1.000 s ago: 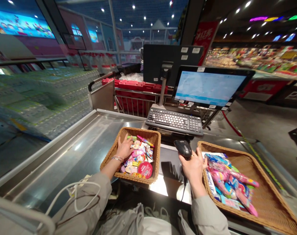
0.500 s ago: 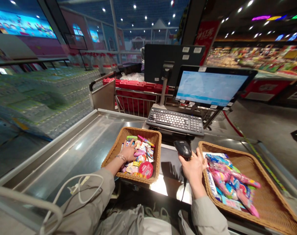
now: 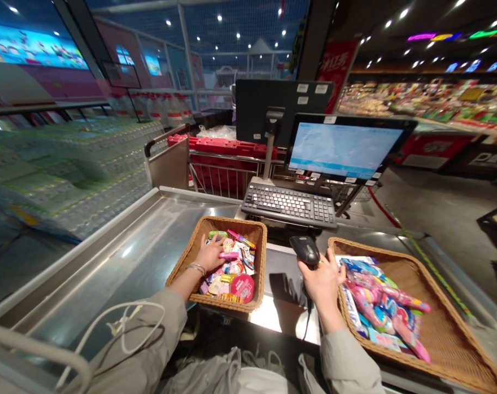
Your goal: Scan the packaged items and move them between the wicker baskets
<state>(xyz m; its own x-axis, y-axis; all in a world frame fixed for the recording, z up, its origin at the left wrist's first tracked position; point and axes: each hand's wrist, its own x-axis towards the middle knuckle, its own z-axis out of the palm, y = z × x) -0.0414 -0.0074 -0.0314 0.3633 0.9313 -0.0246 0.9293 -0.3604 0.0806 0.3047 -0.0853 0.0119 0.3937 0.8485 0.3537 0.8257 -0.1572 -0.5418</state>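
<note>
Right hand [image 3: 322,278] is wrapped round scanner [image 3: 304,250]; left hand [image 3: 210,256] is spread over small goods [image 3: 227,278].
Scanner casing is rounded, black; pink, yellow and red goods are jumbled in woven basket [image 3: 227,304].

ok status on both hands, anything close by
Left hand in left basket, spread over small items. Right hand gripping black scanner. Right basket close beside right hand.
</note>
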